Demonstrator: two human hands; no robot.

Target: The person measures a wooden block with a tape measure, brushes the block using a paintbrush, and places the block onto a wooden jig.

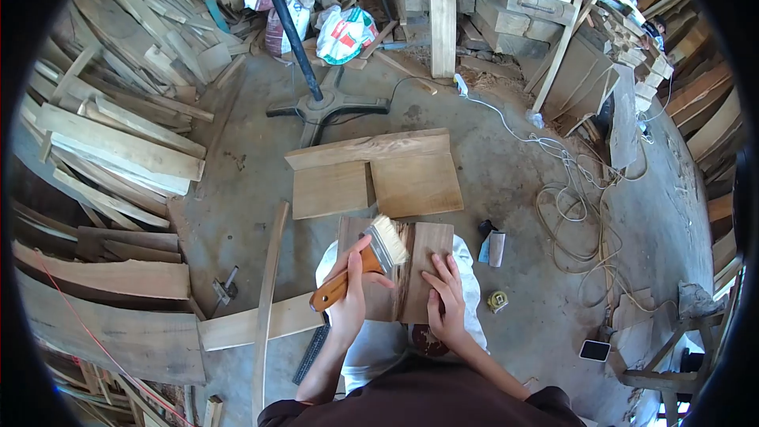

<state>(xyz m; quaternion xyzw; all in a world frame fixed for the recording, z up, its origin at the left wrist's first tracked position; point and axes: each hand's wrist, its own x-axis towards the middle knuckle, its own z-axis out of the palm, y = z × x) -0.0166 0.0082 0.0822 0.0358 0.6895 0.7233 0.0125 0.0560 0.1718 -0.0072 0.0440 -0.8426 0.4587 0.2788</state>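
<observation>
My left hand (349,307) is closed around the wooden handle of a wide paintbrush (383,247). Its pale bristles point up and away from me, over the board. Across my lap lies a brown wooden board (432,247) with a dark, rough streak down its middle. My right hand (447,300) rests on the board's right part, fingers spread over the surface. On the floor just beyond the board are two flat wooden panels (415,187), with a long plank (368,148) along their far side.
A tape measure (497,300) and a small dark-and-light item (492,246) lie to the right, near a phone (594,350). Cables (569,213) coil farther right. A pole on a cross-shaped base (322,108) stands ahead. Planks (118,142) are stacked at left.
</observation>
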